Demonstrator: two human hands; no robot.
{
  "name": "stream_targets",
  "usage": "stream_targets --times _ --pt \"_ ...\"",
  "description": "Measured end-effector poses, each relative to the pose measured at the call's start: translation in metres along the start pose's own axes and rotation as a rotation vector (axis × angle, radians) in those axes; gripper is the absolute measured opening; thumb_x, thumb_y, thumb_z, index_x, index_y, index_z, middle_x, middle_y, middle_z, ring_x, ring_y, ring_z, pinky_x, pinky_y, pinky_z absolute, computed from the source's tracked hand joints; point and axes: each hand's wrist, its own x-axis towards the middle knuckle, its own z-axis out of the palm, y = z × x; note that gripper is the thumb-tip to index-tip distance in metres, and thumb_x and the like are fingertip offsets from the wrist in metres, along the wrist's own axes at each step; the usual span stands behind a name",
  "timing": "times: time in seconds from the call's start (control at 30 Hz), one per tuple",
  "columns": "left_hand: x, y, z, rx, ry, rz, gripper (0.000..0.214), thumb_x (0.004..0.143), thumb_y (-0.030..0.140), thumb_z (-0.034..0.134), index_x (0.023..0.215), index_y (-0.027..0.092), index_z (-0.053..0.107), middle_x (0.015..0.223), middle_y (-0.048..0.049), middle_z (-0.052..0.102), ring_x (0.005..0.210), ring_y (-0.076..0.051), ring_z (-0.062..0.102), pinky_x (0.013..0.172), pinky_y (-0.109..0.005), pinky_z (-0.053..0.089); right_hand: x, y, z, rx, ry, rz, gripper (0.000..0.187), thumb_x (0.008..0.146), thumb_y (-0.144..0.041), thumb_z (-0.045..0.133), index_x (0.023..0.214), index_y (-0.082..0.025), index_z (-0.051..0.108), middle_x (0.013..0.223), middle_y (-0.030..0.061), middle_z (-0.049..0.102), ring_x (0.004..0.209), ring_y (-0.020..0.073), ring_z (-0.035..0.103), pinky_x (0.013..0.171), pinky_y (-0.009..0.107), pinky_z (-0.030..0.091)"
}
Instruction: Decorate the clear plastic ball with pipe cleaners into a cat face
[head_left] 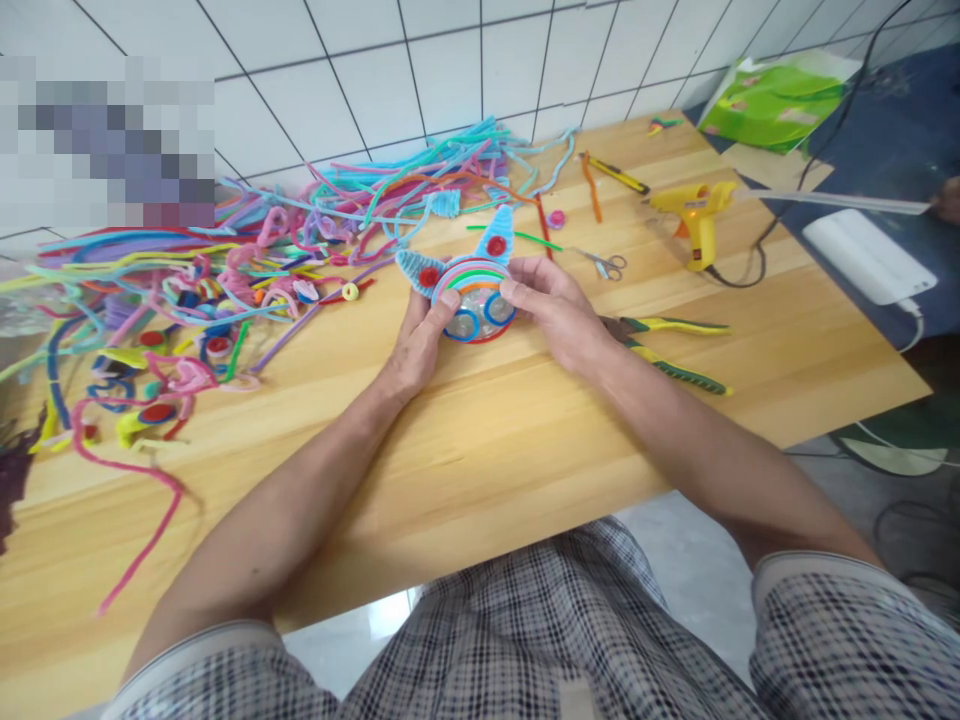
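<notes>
Between both hands is a round pipe-cleaner craft (480, 300) with rainbow-coloured bands, two blue rings on a clear or silvery face, and two light-blue ears with red round centres. My left hand (421, 335) grips its left edge, thumb on the front. On the right edge, my right hand (551, 305) pinches it with the thumb in front; the other fingers are partly hidden behind. A pair of yellow-green handled pliers (675, 375) lies just right of my right hand, its jaws partly covered by the wrist. Small scissors (606, 265) rest behind that hand.
A tangled heap of coloured pipe cleaners (300, 230) covers the table's left and back. Toward the right lie a yellow glue gun (697, 215) with a cord, a yellow utility knife (616, 173) and an orange pipe cleaner (592, 190). A white power bank (870, 257) sits beyond the table's edge.
</notes>
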Motion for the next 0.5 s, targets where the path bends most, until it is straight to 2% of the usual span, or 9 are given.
stream_targets --times 0.1,0.2,0.33,0.43,0.5 --pt "-0.0002 0.0011 0.0011 -0.119 0.011 -0.074 0.079 0.113 0.084 0.062 0.177 0.039 0.05 0.191 -0.0046 0.056 0.184 -0.035 0.048 0.153 -0.059 0.044 0.0002 0.0009 -0.0008 -0.003 -0.011 -0.008 0.079 0.06 -0.075 0.115 0.111 -0.029 0.075 0.119 0.003 0.085 0.125 0.029 0.078 0.12 0.049 0.065" --pt "-0.0001 0.0029 0.0016 -0.143 0.022 -0.096 0.081 0.109 0.088 0.068 0.173 0.041 0.054 0.188 -0.0031 0.059 0.183 -0.035 0.05 0.155 -0.06 0.042 -0.0008 0.0008 -0.0008 -0.019 0.002 -0.018 0.077 0.062 -0.075 0.114 0.111 -0.03 0.076 0.119 0.0027 0.085 0.128 0.03 0.078 0.123 0.05 0.064" --pt "0.0 0.0046 0.0023 -0.142 0.004 -0.101 0.082 0.108 0.089 0.066 0.174 0.041 0.054 0.189 -0.0032 0.058 0.184 -0.034 0.048 0.155 -0.059 0.042 -0.0011 -0.0017 -0.0014 -0.023 -0.001 -0.006 0.071 0.066 -0.071 0.114 0.112 -0.031 0.077 0.12 0.0029 0.087 0.13 0.0307 0.078 0.123 0.051 0.065" --pt "-0.0003 0.0054 0.0031 -0.137 0.019 -0.098 0.089 0.108 0.09 0.066 0.176 0.035 0.05 0.19 -0.0071 0.057 0.184 -0.036 0.048 0.154 -0.057 0.043 -0.0002 -0.0037 -0.0027 0.016 -0.033 0.024 0.074 0.062 -0.071 0.116 0.11 -0.031 0.077 0.123 0.0026 0.087 0.132 0.0306 0.079 0.12 0.049 0.066" --pt "-0.0003 0.0049 0.003 -0.131 0.02 -0.097 0.086 0.11 0.088 0.065 0.177 0.035 0.05 0.19 -0.0064 0.057 0.183 -0.035 0.049 0.153 -0.054 0.045 0.0005 -0.0044 -0.0038 0.029 -0.046 0.041 0.076 0.06 -0.073 0.116 0.11 -0.03 0.077 0.123 0.0025 0.087 0.131 0.0295 0.079 0.116 0.046 0.067"
